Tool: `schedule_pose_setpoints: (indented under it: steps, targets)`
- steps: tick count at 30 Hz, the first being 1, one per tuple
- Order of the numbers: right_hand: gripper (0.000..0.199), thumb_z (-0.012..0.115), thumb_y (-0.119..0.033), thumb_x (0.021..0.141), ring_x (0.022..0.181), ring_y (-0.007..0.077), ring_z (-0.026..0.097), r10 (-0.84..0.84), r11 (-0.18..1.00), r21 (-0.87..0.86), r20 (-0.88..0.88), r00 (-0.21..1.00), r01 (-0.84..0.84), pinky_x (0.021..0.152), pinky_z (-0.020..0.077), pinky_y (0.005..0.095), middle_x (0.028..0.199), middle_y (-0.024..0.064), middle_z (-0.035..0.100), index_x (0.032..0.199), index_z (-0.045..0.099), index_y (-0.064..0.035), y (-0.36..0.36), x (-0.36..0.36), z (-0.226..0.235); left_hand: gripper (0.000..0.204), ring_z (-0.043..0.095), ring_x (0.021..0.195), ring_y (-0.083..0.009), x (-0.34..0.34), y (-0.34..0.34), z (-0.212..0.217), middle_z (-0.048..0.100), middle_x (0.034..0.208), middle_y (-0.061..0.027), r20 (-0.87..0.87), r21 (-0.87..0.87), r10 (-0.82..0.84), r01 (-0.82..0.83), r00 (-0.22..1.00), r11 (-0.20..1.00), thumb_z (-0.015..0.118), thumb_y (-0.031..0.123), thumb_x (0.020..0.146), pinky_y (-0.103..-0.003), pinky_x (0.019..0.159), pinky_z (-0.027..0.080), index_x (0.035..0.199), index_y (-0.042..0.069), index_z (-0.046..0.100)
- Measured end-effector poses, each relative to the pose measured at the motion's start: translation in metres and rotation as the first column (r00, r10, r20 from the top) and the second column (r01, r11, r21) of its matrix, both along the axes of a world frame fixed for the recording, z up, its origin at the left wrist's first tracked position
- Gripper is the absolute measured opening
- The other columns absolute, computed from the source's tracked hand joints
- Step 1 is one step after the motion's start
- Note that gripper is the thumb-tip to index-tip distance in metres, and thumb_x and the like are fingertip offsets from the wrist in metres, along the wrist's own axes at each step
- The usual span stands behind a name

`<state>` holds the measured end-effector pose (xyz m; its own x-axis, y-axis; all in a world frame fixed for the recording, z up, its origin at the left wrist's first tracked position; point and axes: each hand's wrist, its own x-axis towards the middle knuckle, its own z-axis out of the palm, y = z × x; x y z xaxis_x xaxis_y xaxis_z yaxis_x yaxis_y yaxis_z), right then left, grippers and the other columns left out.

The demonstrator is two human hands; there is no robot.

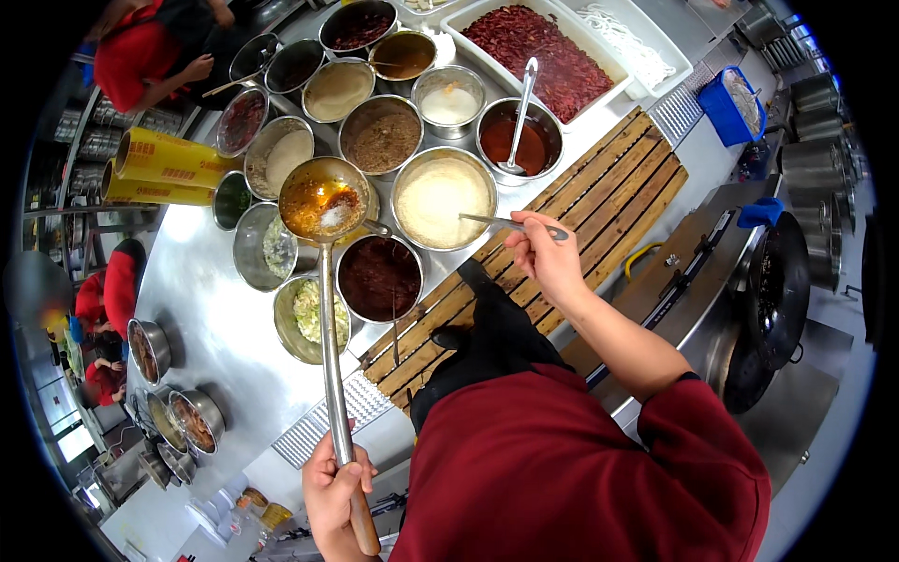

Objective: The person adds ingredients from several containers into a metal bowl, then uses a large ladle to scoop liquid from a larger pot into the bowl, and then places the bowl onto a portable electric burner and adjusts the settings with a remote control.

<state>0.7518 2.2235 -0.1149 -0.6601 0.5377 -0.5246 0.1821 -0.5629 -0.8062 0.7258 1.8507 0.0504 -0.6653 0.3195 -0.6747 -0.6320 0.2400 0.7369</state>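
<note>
My left hand (330,492) is closed round the lower handle of a long metal ladle (330,347). The ladle's bowl hangs over the cluster of metal bowls; orange oil, reddish-brown seasoning and a white powder (333,216) lie in it. My right hand (543,253) pinches the handle of a metal spoon (496,222). The spoon's tip reaches into a round bowl (398,217) of pale yellow granules (440,201), where the tip is hard to make out. Just below the ladle's bowl stands a bowl of dark red sauce (379,278) with a utensil in it.
A bowl of red-brown sauce (501,155) holds another ladle (523,108). Chopped greens (312,309) fill a nearer bowl. White trays (626,80) stand at the back. Slatted wooden boards (599,206) run beside the counter; black woks (782,281) sit at right. Co-workers in red (140,51) are at left.
</note>
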Motion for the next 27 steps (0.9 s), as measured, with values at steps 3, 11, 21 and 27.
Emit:
schedule_pose_setpoints:
  steps: [3, 11, 21, 27]
  targets:
    - [0.026, 0.049, -0.012, 0.101, 0.063, 0.0074, 0.055, 0.186, 0.929, 0.328, -0.012, 0.982, -0.172, 0.057, 0.0448, 0.0208, 0.083, 0.0054, 0.065, 0.119, 0.060, 0.0015, -0.006, 0.003, 0.001, 0.060, 0.056, 0.055, -0.0112, 0.002, -0.002, 0.001, 0.058, 0.069, -0.0051, 0.001, -0.016, 0.005, -0.005, 1.000, 1.000, 0.066, 0.010, 0.079, -0.026, 0.066, 0.051, 0.133, -0.007, 0.048]
    - [0.025, 0.049, -0.009, 0.100, 0.065, 0.0070, 0.056, 0.231, 0.771, 0.617, -0.040, 0.972, -0.157, 0.060, 0.0467, 0.0211, 0.084, 0.0048, 0.065, 0.120, 0.060, 0.0025, 0.002, -0.002, 0.008, 0.057, 0.055, 0.057, -0.0112, 0.003, -0.005, 0.001, 0.058, 0.071, -0.0066, 0.029, 0.004, 0.004, -0.004, 1.000, 1.000, 0.059, 0.002, 0.079, -0.027, 0.068, 0.050, 0.134, -0.008, 0.047]
    - [0.026, 0.047, -0.015, 0.103, 0.061, 0.0056, 0.054, 0.119, 0.922, 0.384, -0.169, 0.978, -0.046, 0.054, 0.0409, 0.0190, 0.084, 0.0071, 0.066, 0.120, 0.059, 0.0015, 0.013, -0.017, 0.072, 0.056, 0.054, 0.061, -0.0110, -0.011, 0.014, -0.003, 0.057, 0.075, -0.0067, 0.076, 0.039, -0.117, 0.115, 0.990, 0.993, 0.053, -0.006, 0.082, -0.026, 0.069, 0.047, 0.137, -0.006, 0.045]
    - [0.026, 0.048, -0.004, 0.099, 0.065, 0.0103, 0.058, 0.279, 0.841, 0.531, -0.263, 0.923, -0.103, 0.060, 0.0472, 0.0218, 0.087, 0.0086, 0.066, 0.121, 0.060, 0.0028, -0.011, -0.023, 0.076, 0.055, 0.054, 0.056, -0.0122, -0.019, 0.030, -0.004, 0.058, 0.074, -0.0069, 0.082, 0.055, -0.136, 0.131, 0.987, 0.990, 0.058, 0.003, 0.081, -0.029, 0.070, 0.051, 0.134, -0.008, 0.047]
